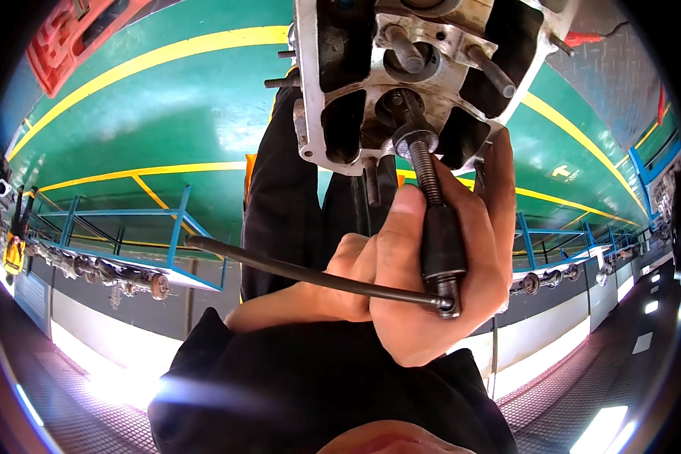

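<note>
A cylinder head (pixel 461 98), a grey metal casting with dark ports and protruding studs, fills the top centre. A dark threaded tool (pixel 440 234) runs from one of its round openings toward me; it has a washer-like collar, a threaded rod and a black sleeve. My right hand (pixel 439 325) is closed around the sleeve, thumb on its left and fingers on its far right, close to the casting. From the tool's near end a long curved lever (pixel 303 271) reaches left. Under the lever my left hand (pixel 348 265) is closed beside the right one; what it grips is hidden.
Blue metal racks (pixel 197 257) bearing several mechanical parts stand at left and right. A red plastic case (pixel 76 38) lies at the upper left. Yellow lines (pixel 166 53) cross the green floor, and my dark-trousered legs (pixel 280 166) are beneath the casting.
</note>
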The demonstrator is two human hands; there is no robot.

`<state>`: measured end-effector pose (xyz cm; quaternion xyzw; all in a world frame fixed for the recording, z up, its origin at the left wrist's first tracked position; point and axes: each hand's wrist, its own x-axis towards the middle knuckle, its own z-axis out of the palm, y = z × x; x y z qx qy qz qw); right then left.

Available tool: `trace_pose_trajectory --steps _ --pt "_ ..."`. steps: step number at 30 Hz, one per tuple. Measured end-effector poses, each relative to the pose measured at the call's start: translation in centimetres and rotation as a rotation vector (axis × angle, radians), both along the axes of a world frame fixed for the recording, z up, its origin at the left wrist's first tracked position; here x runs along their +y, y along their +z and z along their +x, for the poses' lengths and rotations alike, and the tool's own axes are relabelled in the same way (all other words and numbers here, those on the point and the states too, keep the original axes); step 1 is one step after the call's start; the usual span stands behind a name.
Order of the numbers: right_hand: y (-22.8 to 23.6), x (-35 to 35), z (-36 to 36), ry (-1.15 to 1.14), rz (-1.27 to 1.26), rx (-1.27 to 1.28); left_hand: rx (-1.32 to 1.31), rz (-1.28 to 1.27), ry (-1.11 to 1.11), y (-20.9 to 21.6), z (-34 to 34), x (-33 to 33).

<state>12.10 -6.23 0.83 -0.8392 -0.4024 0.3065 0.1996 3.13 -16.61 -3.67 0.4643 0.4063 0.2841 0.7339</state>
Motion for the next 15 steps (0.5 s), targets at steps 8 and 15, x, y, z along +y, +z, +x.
trace_pose_trajectory --steps 8,15 --pt "-0.8 0.1 -1.1 -0.06 0.01 -0.004 0.017 0.013 -0.052 0.8 -0.9 1.8" --pt "-1.5 -0.1 -1.3 0.026 0.107 -0.105 0.029 0.027 -0.072 1.2 -1.2 2.6"
